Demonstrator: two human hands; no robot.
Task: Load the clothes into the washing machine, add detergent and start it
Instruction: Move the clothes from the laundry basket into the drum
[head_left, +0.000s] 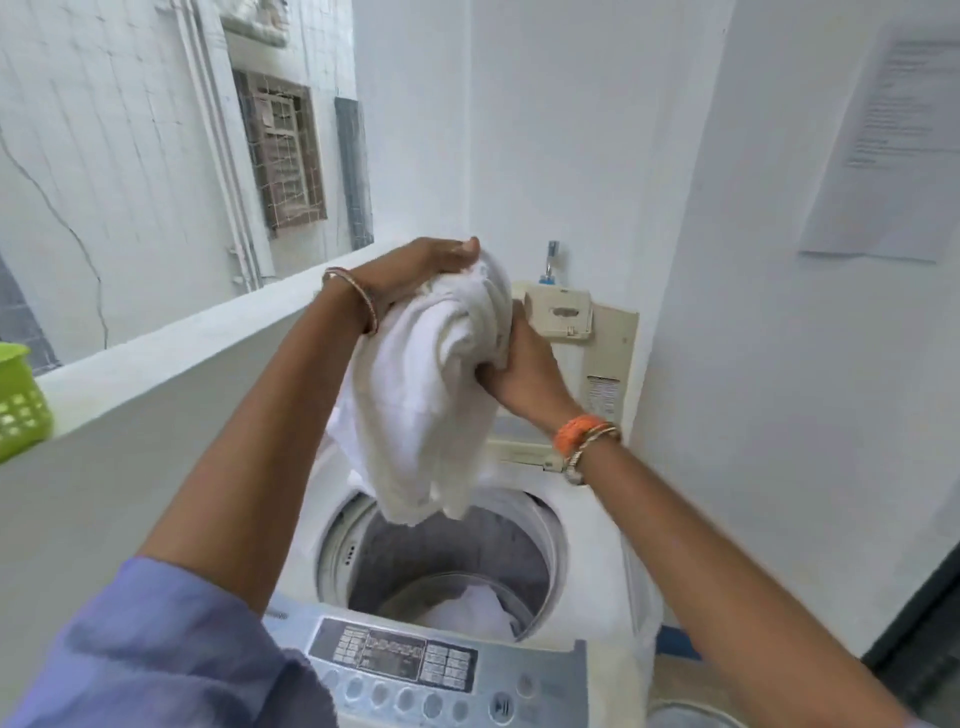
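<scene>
**Dropping the white towel into the drum**

I hold a bunched white towel (431, 384) above the open washing machine (587, 525). My left hand (415, 265) grips its top fold, fingers curled over the cloth, and my right hand (519, 374) pinches a gather on its far side. The towel's lower end hangs just over the back rim of the drum (447, 561), where another white piece of laundry (478, 608) already lies at the bottom.

To do this well, I think I should bring the bundle forward until it hangs over the middle of the opening, lower it, then let go with both hands together so nothing drapes over the rim. Loosening the wad as it falls should help it wash evenly. The control panel (415, 660) sits nearest me, not yet needed. No detergent is in view.
</scene>
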